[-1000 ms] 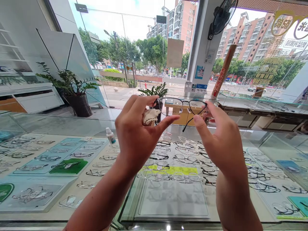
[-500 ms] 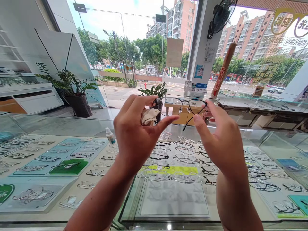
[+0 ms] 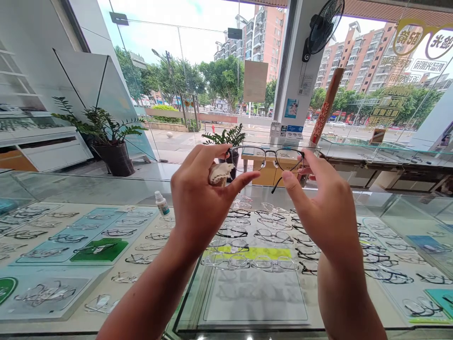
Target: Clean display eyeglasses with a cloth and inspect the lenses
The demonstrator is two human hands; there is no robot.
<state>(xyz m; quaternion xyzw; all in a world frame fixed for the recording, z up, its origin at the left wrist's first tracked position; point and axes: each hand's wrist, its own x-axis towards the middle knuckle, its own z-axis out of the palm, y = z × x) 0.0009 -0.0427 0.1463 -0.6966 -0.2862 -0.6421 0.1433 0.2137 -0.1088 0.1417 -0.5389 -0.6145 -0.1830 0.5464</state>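
Note:
A pair of thin dark-rimmed eyeglasses (image 3: 271,152) is held up level above the counter, lenses facing the window. At its left end, my left hand (image 3: 198,193) grips the frame's corner with closed fingers, the thumb stretched out below the lens. A crumpled whitish cloth (image 3: 220,174) is tucked in the same palm. Fingers of my right hand (image 3: 323,203) pinch the right end, with the thumb just below that lens. One dark temple arm slants down behind the right lens; the other is hidden by my left hand.
Below my hands, a glass display case (image 3: 187,302) contains several rows of eyeglasses. A small white spray bottle (image 3: 162,203) stands on the glass at left. Potted plants (image 3: 113,153), a wall fan (image 3: 323,26) and large street-facing windows lie beyond.
The view has tilted up slightly, so the background sits a little lower. Both hands keep their hold on the eyeglasses, which have shifted only very slightly.

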